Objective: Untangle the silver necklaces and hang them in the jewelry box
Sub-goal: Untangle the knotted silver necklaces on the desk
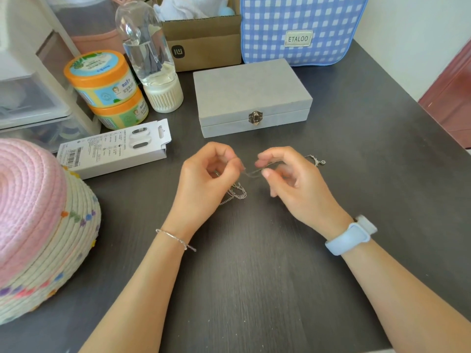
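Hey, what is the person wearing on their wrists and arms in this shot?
Both forearms are bare, with no sleeves in view. The left wrist carries a thin silver chain bracelet. The right wrist wears a pale blue silicone fitness band with a smooth, rounded strap. No rings or nail colour are clearly visible on either hand.

Bright, even daylight; shadows soft and faint. Pale sheen on the dark table (382,154) toward the far right. Fingertips (266,171) slightly motion-blurred. Wide-angle bend at edges: the woven basket (38,225) bulges, its near side soft-focused.
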`<action>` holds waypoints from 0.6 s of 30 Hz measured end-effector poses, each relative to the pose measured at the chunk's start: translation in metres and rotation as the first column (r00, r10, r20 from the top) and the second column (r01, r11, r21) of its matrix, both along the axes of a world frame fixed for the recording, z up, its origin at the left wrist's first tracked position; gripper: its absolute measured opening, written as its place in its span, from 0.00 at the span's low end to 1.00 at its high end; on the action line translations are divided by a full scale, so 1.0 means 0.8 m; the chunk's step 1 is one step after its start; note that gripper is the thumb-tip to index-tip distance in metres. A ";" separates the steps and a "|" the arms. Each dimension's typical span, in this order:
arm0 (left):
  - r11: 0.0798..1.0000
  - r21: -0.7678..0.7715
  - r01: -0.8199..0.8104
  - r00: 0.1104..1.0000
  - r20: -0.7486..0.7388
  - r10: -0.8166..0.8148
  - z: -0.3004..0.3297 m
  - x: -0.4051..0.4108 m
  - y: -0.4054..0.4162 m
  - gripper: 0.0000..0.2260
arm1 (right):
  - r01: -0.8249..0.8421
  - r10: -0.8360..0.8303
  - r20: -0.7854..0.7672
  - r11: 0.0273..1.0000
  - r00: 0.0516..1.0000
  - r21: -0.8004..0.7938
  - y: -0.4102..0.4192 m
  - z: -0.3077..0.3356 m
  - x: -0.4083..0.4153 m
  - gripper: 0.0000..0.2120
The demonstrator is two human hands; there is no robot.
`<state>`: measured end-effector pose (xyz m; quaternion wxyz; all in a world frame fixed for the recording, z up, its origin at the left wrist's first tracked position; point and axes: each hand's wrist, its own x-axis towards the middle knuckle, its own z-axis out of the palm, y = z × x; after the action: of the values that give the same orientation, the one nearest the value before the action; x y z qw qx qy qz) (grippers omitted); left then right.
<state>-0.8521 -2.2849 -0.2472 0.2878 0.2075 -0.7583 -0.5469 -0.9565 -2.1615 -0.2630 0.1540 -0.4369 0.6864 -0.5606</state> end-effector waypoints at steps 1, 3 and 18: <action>0.999 0.037 0.039 0.999 -0.012 -0.038 0.001 -0.001 0.004 0.09 | -0.026 0.026 0.017 0.999 1.000 0.023 -0.002 -0.001 0.002 0.11; 0.994 0.056 0.091 0.996 -0.028 -0.089 0.001 -0.002 0.009 0.10 | -0.056 0.053 0.055 0.997 0.997 0.058 -0.003 -0.001 0.004 0.12; 0.991 0.132 0.030 0.999 -0.044 -0.025 -0.009 -0.005 0.003 0.03 | -0.008 0.001 0.076 0.996 0.997 0.094 0.000 0.004 0.001 0.11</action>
<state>-0.8564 -2.2821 -0.2545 0.2818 0.2040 -0.7169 -0.6042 -0.9557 -2.1616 -0.2601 0.2016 -0.4089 0.7048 -0.5435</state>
